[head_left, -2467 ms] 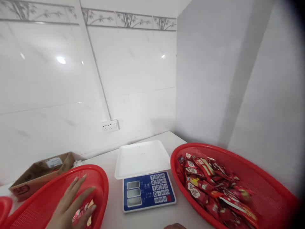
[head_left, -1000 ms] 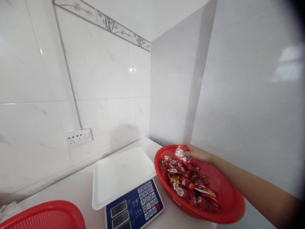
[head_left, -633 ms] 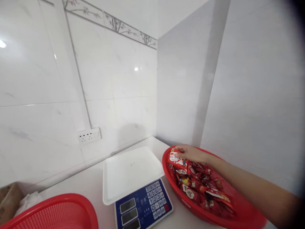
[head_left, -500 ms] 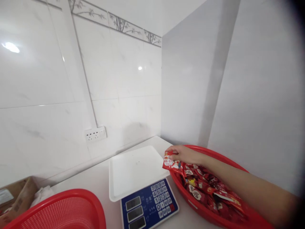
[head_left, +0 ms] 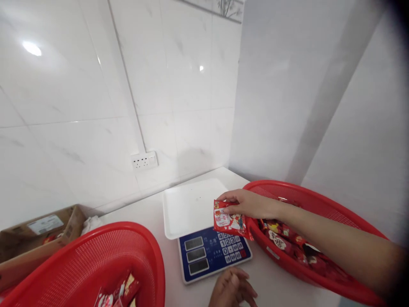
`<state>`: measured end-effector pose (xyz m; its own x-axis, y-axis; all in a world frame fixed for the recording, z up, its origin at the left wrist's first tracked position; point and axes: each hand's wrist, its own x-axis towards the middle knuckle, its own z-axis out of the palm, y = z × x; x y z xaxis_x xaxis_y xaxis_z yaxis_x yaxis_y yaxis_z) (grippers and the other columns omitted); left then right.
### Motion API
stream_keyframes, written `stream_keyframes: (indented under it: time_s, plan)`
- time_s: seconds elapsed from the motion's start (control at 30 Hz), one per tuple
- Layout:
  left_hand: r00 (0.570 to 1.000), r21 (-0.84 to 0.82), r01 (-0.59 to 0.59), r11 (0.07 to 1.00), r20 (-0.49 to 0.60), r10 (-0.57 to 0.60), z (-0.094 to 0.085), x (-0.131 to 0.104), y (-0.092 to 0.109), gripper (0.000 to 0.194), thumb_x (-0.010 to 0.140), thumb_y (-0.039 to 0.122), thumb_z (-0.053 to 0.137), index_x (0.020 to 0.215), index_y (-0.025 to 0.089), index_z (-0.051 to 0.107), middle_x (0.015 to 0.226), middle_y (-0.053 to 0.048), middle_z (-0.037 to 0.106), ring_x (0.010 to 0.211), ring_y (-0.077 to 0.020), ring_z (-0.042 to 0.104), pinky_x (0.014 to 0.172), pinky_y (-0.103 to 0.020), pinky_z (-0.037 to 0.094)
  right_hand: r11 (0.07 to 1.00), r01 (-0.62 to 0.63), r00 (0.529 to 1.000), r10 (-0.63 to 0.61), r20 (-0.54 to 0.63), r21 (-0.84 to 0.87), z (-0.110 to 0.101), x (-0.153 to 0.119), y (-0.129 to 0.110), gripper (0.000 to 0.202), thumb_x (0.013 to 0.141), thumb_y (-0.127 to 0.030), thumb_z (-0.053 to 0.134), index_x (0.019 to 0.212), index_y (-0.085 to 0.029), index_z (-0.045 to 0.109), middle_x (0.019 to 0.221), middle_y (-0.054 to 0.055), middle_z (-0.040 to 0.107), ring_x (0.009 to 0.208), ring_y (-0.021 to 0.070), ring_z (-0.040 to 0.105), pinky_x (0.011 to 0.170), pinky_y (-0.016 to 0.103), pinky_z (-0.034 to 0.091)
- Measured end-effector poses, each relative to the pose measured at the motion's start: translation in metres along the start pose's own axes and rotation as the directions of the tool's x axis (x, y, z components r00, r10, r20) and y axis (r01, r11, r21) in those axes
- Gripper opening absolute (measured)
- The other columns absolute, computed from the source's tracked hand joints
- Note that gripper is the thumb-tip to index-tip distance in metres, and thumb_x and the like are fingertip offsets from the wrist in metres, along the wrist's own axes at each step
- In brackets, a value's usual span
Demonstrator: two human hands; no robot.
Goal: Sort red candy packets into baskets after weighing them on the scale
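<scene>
My right hand (head_left: 247,204) is closed on a red printed packet (head_left: 231,221), thumb in front and fingers behind. The packet hangs upright over the right edge of the scale's keypad, left of a red plastic basket (head_left: 271,249). That basket holds many red wrapped packets (head_left: 277,241), partly hidden beneath my right forearm. At the bottom edge, my left hand (head_left: 230,290) is empty, with loosely curled fingers apart, just in front of the scale. The digital scale (head_left: 211,256) has a blue panel, dark displays and a white weighing tray (head_left: 188,209) with nothing but small specks on it.
Another red basket (head_left: 140,243) stands at the lower left with several red packets (head_left: 118,294) inside. Behind it is an open cardboard box (head_left: 47,226). A wall socket (head_left: 144,160) sits above the white table (head_left: 128,213), which meets walls at the back and right.
My right hand has brought the packet out from the right basket's rim to over the scale's keypad. My left hand has come into view at the bottom. The camera has tilted down.
</scene>
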<state>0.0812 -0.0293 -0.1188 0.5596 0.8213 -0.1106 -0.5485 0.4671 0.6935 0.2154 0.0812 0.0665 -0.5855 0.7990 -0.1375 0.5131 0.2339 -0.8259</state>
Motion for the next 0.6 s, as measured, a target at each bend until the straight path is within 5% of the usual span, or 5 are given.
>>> stream_keyframes:
  time_s: [0.13, 0.37, 0.6]
  plan:
    - [0.989, -0.160, -0.139, 0.977, -0.074, 0.128, 0.003, -0.003, 0.006, 0.050, 0.066, 0.062, 0.056, 0.092, 0.019, 0.057, 0.074, -0.002, 0.060, 0.058, -0.0111, 0.055, 0.041, -0.020, 0.048, 0.989, -0.013, 0.999, 0.020, 0.050, -0.150, 0.020, -0.019, -0.004, 0.035, 0.074, -0.034, 0.056, 0.106, -0.020, 0.059, 0.095, 0.004, 0.068, 0.085, 0.0198, 0.061, 0.072, 0.028, 0.047]
    - [0.990, -0.119, -0.089, 0.989, -0.123, 0.074, 0.013, -0.013, 0.012, 0.033, 0.073, 0.041, 0.061, 0.096, 0.017, 0.058, 0.081, -0.004, 0.063, 0.063, -0.0110, 0.059, 0.046, -0.019, 0.051, 0.929, -0.021, 0.995, 0.056, 0.085, -0.369, 0.044, -0.042, 0.006, 0.039, 0.072, -0.034, 0.057, 0.110, -0.026, 0.059, 0.099, 0.003, 0.067, 0.086, 0.0209, 0.061, 0.071, 0.028, 0.044]
    - [0.970, -0.203, -0.124, 0.971, -0.232, 0.075, 0.014, -0.014, 0.013, 0.025, 0.073, 0.035, 0.064, 0.091, 0.017, 0.060, 0.081, -0.003, 0.065, 0.063, -0.0102, 0.059, 0.049, -0.019, 0.052, 0.924, -0.137, 0.977, 0.186, 0.104, -0.358, 0.032, -0.055, 0.006, 0.023, 0.074, -0.038, 0.053, 0.066, -0.019, 0.061, 0.058, -0.001, 0.059, 0.052, 0.0142, 0.053, 0.048, 0.024, 0.037]
